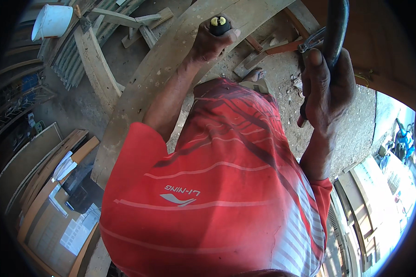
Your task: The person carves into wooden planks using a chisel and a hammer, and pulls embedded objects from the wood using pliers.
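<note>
My left hand (212, 44) is closed around a black handle (220, 27) with a split yellow end facing up; the rest of that tool is hidden. It hovers over or rests by a long wooden plank (159, 69); I cannot tell whether they touch. On the right, my right hand (330, 90) is closed around a thick, dark, rounded metal bar (336, 30) rising past the top edge. Beside its thumb shows a thin bright metal piece (313, 40), partly hidden. A reddish tip (302, 122) sticks out below the palm; whether it joins the bar cannot be seen.
A reddish-brown wooden panel (379, 46) stands at the far right. Timber trestle pieces (94, 64) and a white bucket (52, 21) lie far left. Boards and papers (78, 233) fill the near left; stacked planks (360, 203) the near right. My foot (254, 75) is on the littered floor.
</note>
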Demonstrator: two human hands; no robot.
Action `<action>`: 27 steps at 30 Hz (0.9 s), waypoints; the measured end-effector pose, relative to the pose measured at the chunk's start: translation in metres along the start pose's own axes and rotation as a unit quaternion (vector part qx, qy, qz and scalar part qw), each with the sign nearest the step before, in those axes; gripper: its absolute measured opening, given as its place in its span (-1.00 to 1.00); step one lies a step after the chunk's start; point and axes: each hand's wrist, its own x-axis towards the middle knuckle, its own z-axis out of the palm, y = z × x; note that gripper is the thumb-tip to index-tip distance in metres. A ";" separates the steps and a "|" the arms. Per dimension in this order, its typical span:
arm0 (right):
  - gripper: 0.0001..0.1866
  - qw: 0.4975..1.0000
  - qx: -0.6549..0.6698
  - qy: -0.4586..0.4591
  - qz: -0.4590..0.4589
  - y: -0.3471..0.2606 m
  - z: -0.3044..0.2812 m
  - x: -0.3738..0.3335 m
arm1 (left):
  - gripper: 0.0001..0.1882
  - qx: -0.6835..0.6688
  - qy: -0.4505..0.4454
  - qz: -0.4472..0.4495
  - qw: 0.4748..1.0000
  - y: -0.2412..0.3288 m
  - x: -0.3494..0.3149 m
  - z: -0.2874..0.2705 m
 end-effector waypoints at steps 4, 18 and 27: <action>-0.72 0.999 0.012 0.013 -0.030 -0.002 -0.001 0.001 | -0.84 0.085 -0.053 0.059 0.993 0.004 0.002 0.000; -0.72 0.994 0.061 0.083 -0.046 -0.016 -0.014 -0.005 | -0.82 0.139 -0.145 0.018 0.979 0.003 0.015 0.008; -0.77 0.950 -0.248 -0.190 0.019 0.052 -0.008 -0.038 | -0.79 0.101 -0.130 0.079 0.983 -0.001 0.012 0.019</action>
